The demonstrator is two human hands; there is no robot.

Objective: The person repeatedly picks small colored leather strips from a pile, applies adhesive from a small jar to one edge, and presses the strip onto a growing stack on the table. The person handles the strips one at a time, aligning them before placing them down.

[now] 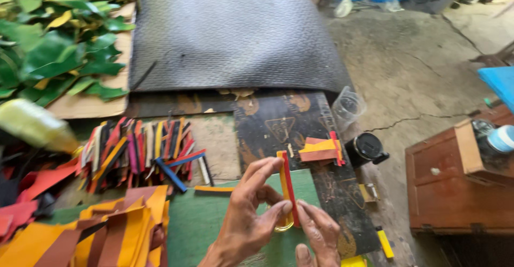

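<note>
Together, left hand (249,213) and right hand (316,235) pinch a yellow-and-red strip (287,189) upright (fingers closed on it) above the green mat (203,224).

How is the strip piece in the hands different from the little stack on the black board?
The strip piece in the hands stands upright and is long and thin; the little stack lies flat on the black board and looks wider and shorter. The left hand and right hand pinch the first; nothing touches the stack. Both show yellow and red.
</note>
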